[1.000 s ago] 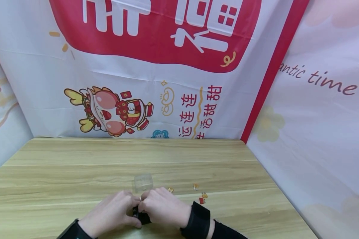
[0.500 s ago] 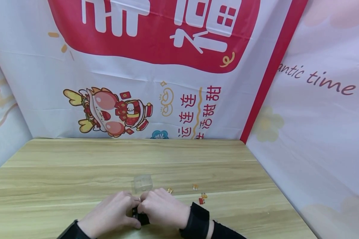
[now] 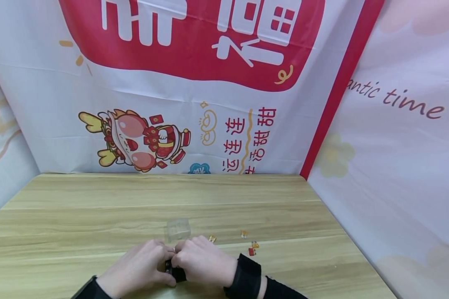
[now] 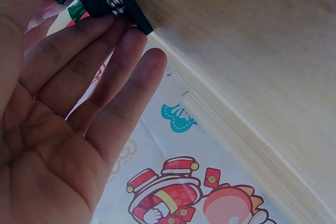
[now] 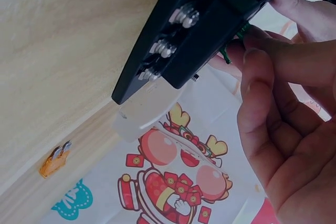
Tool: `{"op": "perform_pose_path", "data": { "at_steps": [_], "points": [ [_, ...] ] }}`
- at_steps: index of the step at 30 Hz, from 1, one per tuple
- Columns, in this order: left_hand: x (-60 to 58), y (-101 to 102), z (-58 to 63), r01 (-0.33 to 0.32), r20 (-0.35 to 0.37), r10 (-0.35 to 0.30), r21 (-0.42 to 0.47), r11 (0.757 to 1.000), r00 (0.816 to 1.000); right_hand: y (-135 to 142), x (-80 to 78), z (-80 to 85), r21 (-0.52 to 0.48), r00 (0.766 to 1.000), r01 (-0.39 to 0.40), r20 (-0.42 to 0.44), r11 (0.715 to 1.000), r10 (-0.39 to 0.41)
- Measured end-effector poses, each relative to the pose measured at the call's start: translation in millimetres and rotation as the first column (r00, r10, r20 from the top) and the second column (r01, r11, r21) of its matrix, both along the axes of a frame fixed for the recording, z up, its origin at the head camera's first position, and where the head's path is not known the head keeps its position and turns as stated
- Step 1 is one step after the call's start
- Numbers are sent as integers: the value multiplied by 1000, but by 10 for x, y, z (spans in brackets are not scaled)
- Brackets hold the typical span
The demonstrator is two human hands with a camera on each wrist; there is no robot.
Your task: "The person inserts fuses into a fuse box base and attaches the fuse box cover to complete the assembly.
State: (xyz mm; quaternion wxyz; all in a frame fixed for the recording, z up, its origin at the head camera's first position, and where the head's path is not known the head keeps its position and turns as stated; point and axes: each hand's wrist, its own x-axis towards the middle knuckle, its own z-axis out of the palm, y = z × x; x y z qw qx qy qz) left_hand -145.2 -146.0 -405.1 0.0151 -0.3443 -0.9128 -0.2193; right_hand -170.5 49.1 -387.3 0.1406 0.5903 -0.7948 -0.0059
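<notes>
A black fuse box (image 5: 215,30) with metal screw terminals along its side stands on the table between both hands. My left hand (image 3: 136,263) holds it, thumb at the near end and fingers at the far end; in the left wrist view those fingertips touch its edge. My right hand (image 3: 205,262) is over the box, thumb and forefinger pinching a green blade fuse (image 5: 243,31) at its top. Beside that shows another green piece (image 5: 226,55), apparently a second fuse. From the head view the hands hide most of the box.
Just beyond the hands lies a clear plastic cover (image 3: 178,229). To the right are orange blade fuses, one nearer the hand (image 3: 212,238), another orange fuse (image 3: 244,234) further off, and an orange fuse (image 3: 255,245) by a red fuse (image 3: 252,251). Printed cloth walls border the wooden table (image 3: 97,195).
Both hands keep their places on the fuse box, with hardly any visible movement. The whole head view has shifted very slightly.
</notes>
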Motion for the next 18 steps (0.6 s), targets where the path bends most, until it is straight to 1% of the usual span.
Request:
{"op": "perform_pose_path", "data": {
  "at_steps": [5,18],
  "points": [
    [11,-1,-5,-7,-10,7,2,1000,1000,-5,13,3,11,1000,5,-19,1000,-4],
    [0,2,10,-16,49,16,5,1000,999,-14,12,-11,-3,1000,14,-15,1000,-14]
  ]
}}
